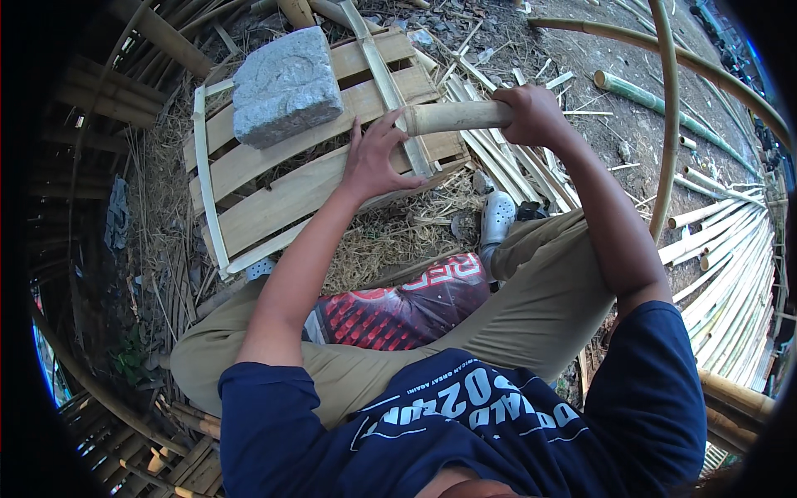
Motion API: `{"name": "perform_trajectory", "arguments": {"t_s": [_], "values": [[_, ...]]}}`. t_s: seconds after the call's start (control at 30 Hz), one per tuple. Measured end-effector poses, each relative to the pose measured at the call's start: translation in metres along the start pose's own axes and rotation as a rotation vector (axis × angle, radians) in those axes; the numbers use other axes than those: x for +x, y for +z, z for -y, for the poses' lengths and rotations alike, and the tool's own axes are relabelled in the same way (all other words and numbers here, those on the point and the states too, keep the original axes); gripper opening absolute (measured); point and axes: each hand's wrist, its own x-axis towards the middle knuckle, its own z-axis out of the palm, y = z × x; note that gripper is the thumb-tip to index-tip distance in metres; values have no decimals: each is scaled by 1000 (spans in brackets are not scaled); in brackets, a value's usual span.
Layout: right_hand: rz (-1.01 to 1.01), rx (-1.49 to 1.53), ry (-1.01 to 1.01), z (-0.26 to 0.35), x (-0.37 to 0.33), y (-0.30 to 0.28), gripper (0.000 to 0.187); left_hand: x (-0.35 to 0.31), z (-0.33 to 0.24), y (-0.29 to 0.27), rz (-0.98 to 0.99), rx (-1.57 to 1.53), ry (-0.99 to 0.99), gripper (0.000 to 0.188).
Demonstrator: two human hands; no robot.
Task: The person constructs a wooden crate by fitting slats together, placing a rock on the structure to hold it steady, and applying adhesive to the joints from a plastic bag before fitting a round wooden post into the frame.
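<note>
My right hand (531,114) is wrapped round one end of a short, thick bamboo piece (457,118), which lies level and points left. Its other end reaches a pale bamboo strip (378,62) along the right side of a slatted wooden panel (274,203). At that strip my left hand (374,162) has its thumb and fingers spread apart, the fingertips by the bamboo piece's left end. A rough grey stone block (286,87) rests on the panel's slats. Another thin strip (207,178) edges the panel's left side. Contact beneath my left fingers is partly hidden.
Loose split strips (531,170) lie right of the panel. A big bundle of bamboo strips (730,282) fans out farther right. A green bamboo pole (664,108) lies on the soil, and an upright curved pole (667,124) stands nearby. Between my legs is a red-and-black printed sack (407,307).
</note>
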Motion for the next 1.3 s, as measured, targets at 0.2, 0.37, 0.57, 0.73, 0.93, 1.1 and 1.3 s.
{"name": "perform_trajectory", "arguments": {"t_s": [0.2,0.37,0.57,0.73,0.93,1.1,1.3], "values": [[146,-23,-67,19,-7,-6,26,0,-4,0,13,10,22,85],[134,-91,-82,53,-11,-23,26,-2,4,2,11,-40,49,89],[-28,-326,-198,55,-12,-34,18,1,-2,1,60,26,-20,87],[-1,-405,-213,70,-14,-27,13,2,0,6,26,23,2,89],[-129,-398,-205,85,-19,-38,6,2,-1,2,36,67,41,91],[-34,-291,-9,72,-27,-54,12,-2,-4,-1,50,59,-3,92],[144,319,446,86,-77,-67,43,-1,-8,-4,46,28,3,98]]}}
